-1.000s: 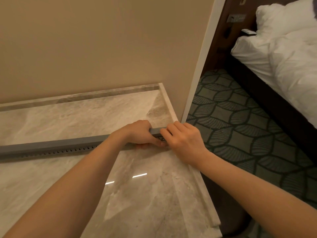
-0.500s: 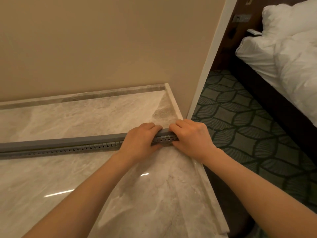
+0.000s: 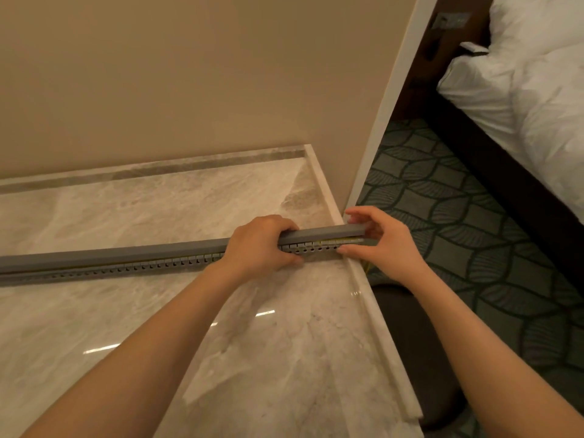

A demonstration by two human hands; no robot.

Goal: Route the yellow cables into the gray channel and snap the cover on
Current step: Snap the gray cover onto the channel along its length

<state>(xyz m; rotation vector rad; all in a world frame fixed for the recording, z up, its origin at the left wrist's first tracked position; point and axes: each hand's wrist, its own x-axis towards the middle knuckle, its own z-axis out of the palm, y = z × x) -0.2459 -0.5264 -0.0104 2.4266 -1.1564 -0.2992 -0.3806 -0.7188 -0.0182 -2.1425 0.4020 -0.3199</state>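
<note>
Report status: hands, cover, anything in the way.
Left hand clamped over cover. Right hand open at the raised right end. Yellow cables showing in the gap above the channel. Nothing in the way.

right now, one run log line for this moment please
stage: snapping cover | left hand: gripping long gray slotted channel | right hand: open at channel end | thin yellow cables: visible under lifted gray cover

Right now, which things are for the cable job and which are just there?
For the job: gray channel, cover, yellow cables, left hand, right hand.
Just there: marble counter, bed, carpet, wall.
</note>
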